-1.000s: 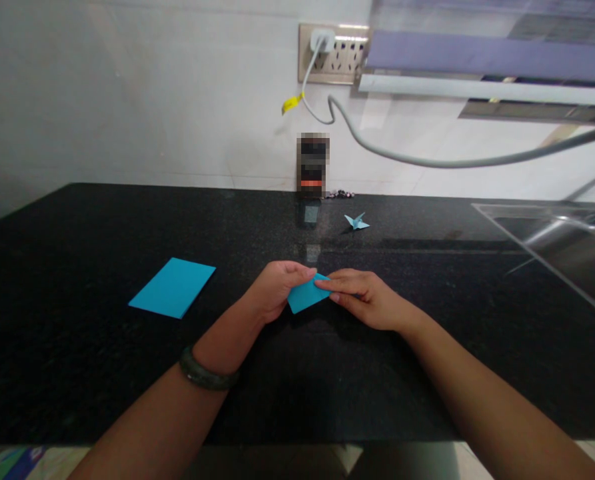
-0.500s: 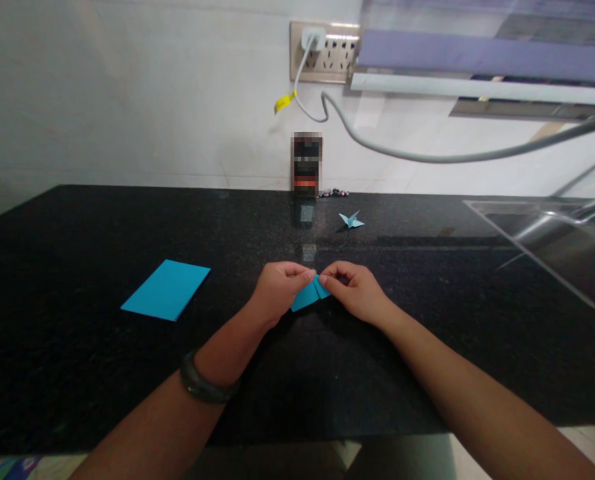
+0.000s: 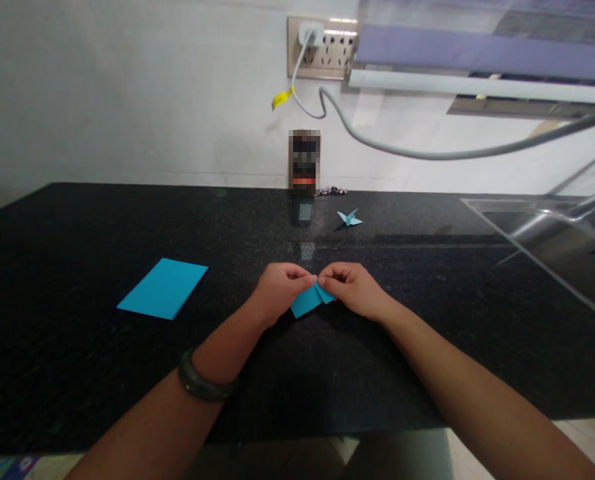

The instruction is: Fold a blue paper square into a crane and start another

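Between my hands is a small piece of folded blue paper (image 3: 305, 302), just over the black counter. My left hand (image 3: 283, 288) pinches its upper left part between thumb and fingers. On the other side, my right hand (image 3: 350, 285) grips the upper right part, thumb pressed on top. The thumbs almost meet, and a crease or flap edge runs down the paper below them. My fingers hide its upper edge. To the left lies a flat stack of blue paper sheets (image 3: 163, 289). Beyond my right hand rests a light blue folded paper crane (image 3: 350, 218).
The black counter (image 3: 77, 373) runs to a tiled wall. A blurred dark box (image 3: 304, 162) leans there beside a bead string (image 3: 332, 191). A grey cable (image 3: 402, 153) hangs from the wall socket (image 3: 322, 48). At right is a metal sink (image 3: 542, 233).
Both hands still pinch the folded blue paper. A little more of the paper shows below my fingers, its lower edge slightly nearer me. The whole view has shifted slightly.
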`<action>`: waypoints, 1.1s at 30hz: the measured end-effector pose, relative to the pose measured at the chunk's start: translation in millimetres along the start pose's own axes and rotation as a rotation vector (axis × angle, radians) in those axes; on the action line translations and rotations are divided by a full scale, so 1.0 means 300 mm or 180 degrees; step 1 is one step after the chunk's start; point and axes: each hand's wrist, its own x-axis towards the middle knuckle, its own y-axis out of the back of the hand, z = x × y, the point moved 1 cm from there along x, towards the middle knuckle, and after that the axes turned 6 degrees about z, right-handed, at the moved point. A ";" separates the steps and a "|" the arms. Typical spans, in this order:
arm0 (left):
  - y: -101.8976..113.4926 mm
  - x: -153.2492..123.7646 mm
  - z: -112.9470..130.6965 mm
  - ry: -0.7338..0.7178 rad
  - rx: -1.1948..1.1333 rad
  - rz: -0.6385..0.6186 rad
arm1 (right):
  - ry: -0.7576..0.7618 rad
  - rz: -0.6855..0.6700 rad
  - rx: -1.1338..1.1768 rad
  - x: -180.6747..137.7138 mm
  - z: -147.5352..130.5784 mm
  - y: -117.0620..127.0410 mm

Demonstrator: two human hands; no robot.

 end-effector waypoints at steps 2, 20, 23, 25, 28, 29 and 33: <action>-0.002 -0.001 -0.002 0.0042 -0.0118 -0.0001 | 0.0062 -0.0015 -0.0054 -0.001 -0.004 0.000; 0.046 0.013 0.027 0.0033 -0.0666 0.0580 | -0.0645 0.0330 0.0144 0.007 -0.009 0.089; 0.056 0.019 0.027 0.0092 -0.0886 0.0627 | -0.0725 0.0680 0.0256 0.011 -0.004 0.114; 0.051 0.017 0.025 0.0084 -0.0905 0.0561 | -0.0657 0.0726 0.0514 0.008 -0.007 0.102; 0.029 0.007 0.020 -0.0021 -0.0802 0.0365 | -0.0613 0.0382 0.0828 -0.006 -0.018 0.040; 0.021 0.003 0.018 -0.0055 -0.0770 0.0288 | -0.0627 0.0291 0.0874 -0.009 -0.021 0.016; 0.003 -0.007 0.017 -0.0108 -0.0793 0.0280 | -0.0794 0.0498 0.1141 -0.011 -0.015 -0.038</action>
